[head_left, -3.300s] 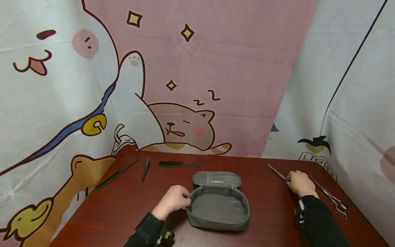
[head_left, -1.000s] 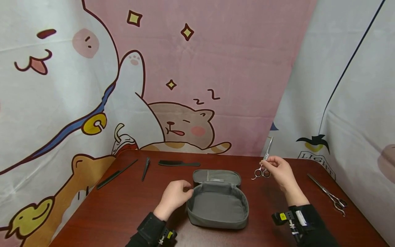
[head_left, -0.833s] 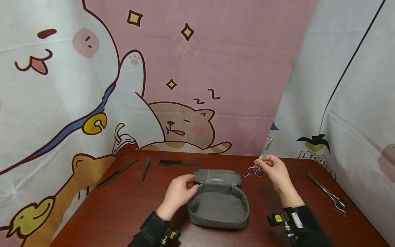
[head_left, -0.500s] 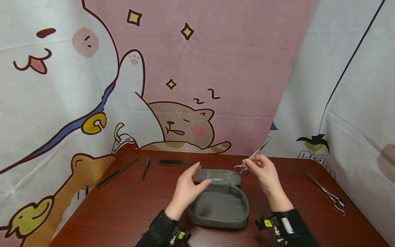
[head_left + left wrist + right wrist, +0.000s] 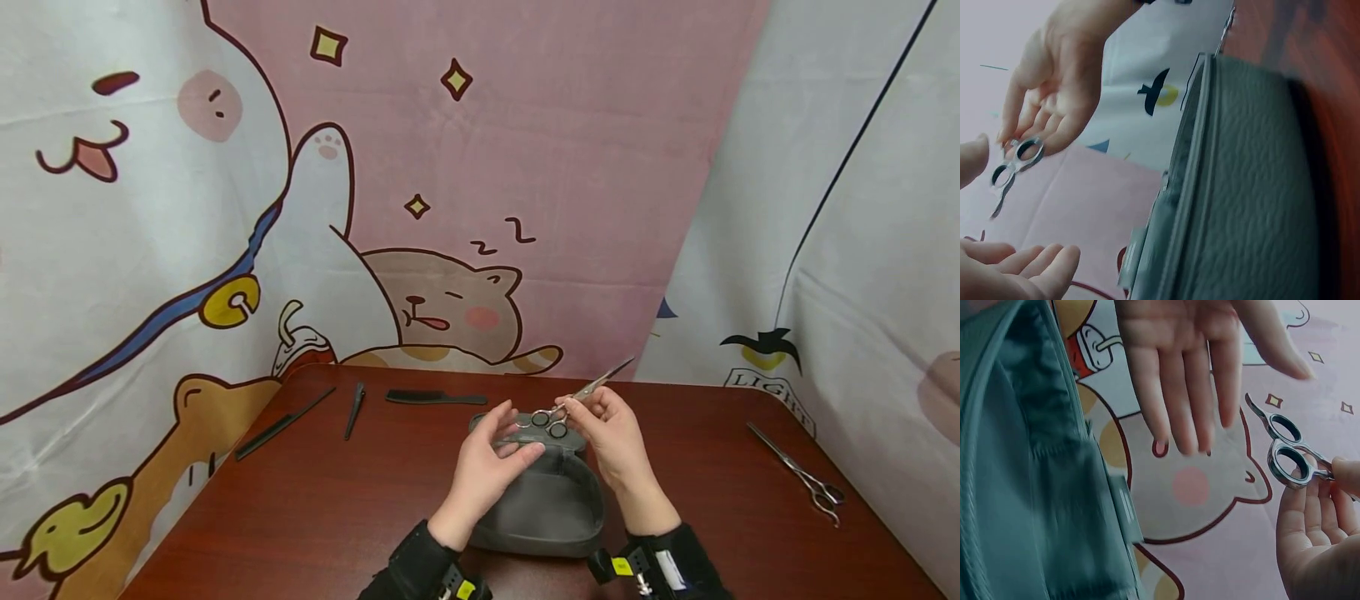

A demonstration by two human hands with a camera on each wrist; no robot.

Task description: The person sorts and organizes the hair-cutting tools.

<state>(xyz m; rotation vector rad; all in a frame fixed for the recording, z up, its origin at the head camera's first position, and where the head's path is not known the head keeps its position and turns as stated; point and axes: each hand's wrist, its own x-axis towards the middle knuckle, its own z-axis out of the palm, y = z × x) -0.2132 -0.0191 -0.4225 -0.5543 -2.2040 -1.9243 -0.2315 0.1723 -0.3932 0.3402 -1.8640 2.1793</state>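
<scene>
Silver hair scissors point(image 5: 557, 420) are pinched in my right hand point(image 5: 617, 435), blades up to the right and finger rings toward my left hand. My left hand point(image 5: 487, 468) has its fingers spread close to the rings, with nothing gripped; the right wrist view shows a gap between its fingers point(image 5: 1191, 394) and the scissors point(image 5: 1288, 462). Below both hands stands a grey zip case point(image 5: 540, 521), its lid laid back. In the left wrist view the case's side point(image 5: 1254, 175) and the rings of the scissors show. The inside of the case is partly hidden by my left hand.
A second pair of scissors point(image 5: 798, 475) lies on the table point(image 5: 300, 517) at the right. At the back left lie a black comb point(image 5: 416, 397), a dark hair clip point(image 5: 355, 411) and a thin black tail comb point(image 5: 283, 425). A printed cloth point(image 5: 585, 208) hangs behind.
My right hand has picked up the scissors from the table at the right and carried them left over the case. My left hand has left the case's rim and moved right, toward the scissors.
</scene>
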